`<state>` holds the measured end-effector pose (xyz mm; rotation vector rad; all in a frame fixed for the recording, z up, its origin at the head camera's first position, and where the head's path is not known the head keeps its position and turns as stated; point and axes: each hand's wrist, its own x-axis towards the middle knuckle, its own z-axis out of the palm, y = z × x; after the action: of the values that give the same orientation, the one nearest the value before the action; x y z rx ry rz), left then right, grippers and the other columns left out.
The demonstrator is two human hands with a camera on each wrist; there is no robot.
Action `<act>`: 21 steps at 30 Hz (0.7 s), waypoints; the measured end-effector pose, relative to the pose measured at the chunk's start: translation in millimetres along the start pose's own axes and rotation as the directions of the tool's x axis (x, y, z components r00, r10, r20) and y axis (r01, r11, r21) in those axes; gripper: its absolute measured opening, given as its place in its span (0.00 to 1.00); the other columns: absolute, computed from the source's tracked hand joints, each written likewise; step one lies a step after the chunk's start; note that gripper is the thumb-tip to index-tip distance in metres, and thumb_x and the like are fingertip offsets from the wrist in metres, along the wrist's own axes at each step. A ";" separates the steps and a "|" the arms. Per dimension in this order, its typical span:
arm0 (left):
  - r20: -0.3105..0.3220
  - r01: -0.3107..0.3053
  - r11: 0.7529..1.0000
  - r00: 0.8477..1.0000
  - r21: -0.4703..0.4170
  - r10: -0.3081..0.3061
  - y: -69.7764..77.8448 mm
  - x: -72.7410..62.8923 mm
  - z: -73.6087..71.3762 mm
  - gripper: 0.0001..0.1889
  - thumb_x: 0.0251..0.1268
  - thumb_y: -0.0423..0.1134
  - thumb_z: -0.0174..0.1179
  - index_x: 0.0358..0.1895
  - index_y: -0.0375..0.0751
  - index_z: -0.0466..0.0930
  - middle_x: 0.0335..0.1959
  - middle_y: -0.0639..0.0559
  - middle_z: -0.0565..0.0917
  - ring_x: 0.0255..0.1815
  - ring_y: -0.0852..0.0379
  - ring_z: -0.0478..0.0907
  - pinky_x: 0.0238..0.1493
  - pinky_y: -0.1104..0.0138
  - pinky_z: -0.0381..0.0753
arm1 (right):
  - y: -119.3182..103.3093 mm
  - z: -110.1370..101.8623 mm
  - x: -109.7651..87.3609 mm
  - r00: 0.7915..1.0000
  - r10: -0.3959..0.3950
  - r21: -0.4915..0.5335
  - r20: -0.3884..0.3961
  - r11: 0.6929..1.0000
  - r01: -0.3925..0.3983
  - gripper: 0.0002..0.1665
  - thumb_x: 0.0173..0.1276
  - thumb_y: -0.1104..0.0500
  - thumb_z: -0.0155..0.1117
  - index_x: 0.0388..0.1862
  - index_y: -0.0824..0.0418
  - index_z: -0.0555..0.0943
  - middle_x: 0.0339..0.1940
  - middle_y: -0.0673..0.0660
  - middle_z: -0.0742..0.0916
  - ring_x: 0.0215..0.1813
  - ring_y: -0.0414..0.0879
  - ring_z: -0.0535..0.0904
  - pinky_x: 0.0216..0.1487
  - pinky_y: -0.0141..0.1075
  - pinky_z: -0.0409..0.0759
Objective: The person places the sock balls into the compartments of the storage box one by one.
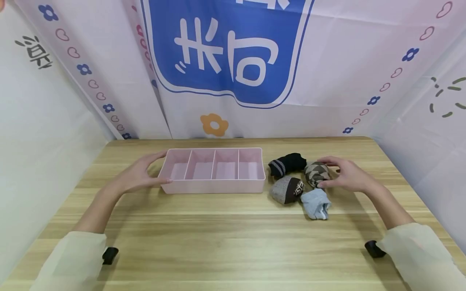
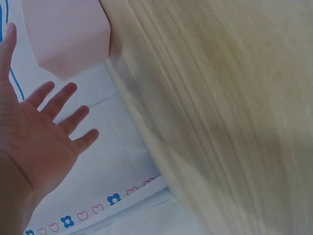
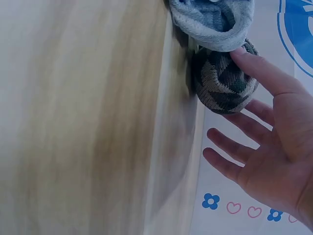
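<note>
As the checked sock [image 1: 316,174], right of the box [image 1: 214,186], is pinched by the right hand [image 1: 350,176], the pale sock [image 1: 315,203] should not be dragged; the box's left end is flanked by the spread left hand [image 1: 134,176].

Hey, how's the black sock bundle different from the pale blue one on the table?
The black bundle has grey stripes at one end; the pale blue bundle shows none. The black bundle lies farther back on the table; the pale blue bundle lies nearer the front. Both are bundled up.
</note>
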<state>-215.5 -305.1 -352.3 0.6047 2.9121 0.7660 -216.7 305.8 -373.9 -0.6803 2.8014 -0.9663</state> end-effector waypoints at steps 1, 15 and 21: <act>0.008 -0.007 1.000 1.000 -0.029 0.007 -1.3 1.4 0.1 0.52 0.61 0.54 0.72 0.82 0.35 0.55 0.78 0.29 0.61 0.78 0.26 0.55 0.71 0.31 0.54 | 0.0 0.1 1.0 1.000 0.004 0.000 0.002 1.000 -0.004 0.45 0.59 0.54 0.82 0.70 0.72 0.73 0.67 0.73 0.78 0.68 0.74 0.71 0.63 0.68 0.71; 0.069 0.043 0.994 0.997 -0.104 -0.036 -12.2 7.0 4.2 0.54 0.61 0.54 0.72 0.84 0.38 0.50 0.79 0.29 0.59 0.78 0.26 0.55 0.68 0.27 0.52 | 3.1 -0.4 6.4 0.998 0.048 0.022 0.033 0.999 -0.049 0.44 0.60 0.53 0.82 0.68 0.71 0.72 0.66 0.73 0.79 0.67 0.73 0.74 0.64 0.64 0.72; 0.080 0.075 0.987 0.995 -0.140 -0.064 -13.4 8.3 5.5 0.53 0.63 0.54 0.71 0.85 0.43 0.48 0.78 0.29 0.60 0.78 0.26 0.55 0.67 0.25 0.52 | 3.8 -1.2 6.6 0.999 0.047 0.014 0.028 0.999 -0.047 0.43 0.60 0.53 0.82 0.67 0.70 0.73 0.65 0.72 0.79 0.66 0.73 0.75 0.63 0.64 0.74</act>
<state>-226.9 -310.0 -363.3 0.5034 2.7650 0.9121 -224.3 306.2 -375.0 -0.6185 2.7705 -0.9612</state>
